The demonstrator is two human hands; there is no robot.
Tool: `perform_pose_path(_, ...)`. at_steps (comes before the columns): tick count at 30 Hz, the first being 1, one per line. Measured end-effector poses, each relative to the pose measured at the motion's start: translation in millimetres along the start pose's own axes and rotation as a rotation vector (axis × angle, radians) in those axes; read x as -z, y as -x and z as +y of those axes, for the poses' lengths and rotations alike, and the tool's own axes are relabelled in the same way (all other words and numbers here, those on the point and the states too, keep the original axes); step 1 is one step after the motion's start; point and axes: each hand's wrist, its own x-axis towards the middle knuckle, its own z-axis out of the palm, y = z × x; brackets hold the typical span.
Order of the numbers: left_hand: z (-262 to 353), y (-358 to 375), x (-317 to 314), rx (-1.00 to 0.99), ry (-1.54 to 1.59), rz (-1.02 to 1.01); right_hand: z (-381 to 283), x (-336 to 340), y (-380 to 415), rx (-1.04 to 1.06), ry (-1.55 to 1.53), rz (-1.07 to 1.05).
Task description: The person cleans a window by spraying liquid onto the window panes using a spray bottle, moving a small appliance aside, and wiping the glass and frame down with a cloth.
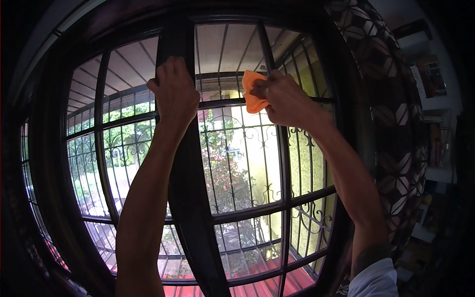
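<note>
An orange cloth (253, 105) is bunched in my right hand (289, 101), its fingers closed round it. That hand is up at the crossing of the dark bars in the right-hand window sash, with the cloth against or just in front of the bar and pane. My left hand (175, 91) is raised to the thick dark upright of the window frame (190, 198), between the two sashes. Its fingers are curled on the upright, with the thumb out to the left. The fingertips are partly hidden behind the hand.
Beyond the panes (235, 163) stand a scrolled metal grille, plants and a yellowish wall (304, 161). A patterned curtain (398, 163) hangs at the right of the window. Behind it are shelves (438, 106) with objects on them, dim and hard to make out.
</note>
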Motion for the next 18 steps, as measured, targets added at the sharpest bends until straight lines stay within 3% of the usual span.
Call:
perform_pose_path(3, 3, 0, -1, 0.000, -0.024, -0.006, -19, 20, -20, -0.183, 0.059, -0.288)
perform_pose_path(4, 4, -1, 0, 0.001, -0.020, -0.003, -16, 13, -29, -0.184, 0.064, -0.288)
perform_pose_path(6, 5, 0, 2, 0.010, -0.007, -0.020, -6, -8, -49, -0.220, 0.102, -0.120)
perform_pose_path(9, 2, 1, -1, -0.004, 0.014, 0.007, 8, -20, -93, -0.361, 0.087, -0.100)
perform_pose_path(12, 2, 0, -3, -0.012, 0.040, 0.031, 27, -41, -127, -0.396, 0.173, 0.047)
perform_pose_path(18, 5, 1, 0, 0.003, 0.018, -0.039, 38, -47, -157, -0.468, 0.062, 0.159)
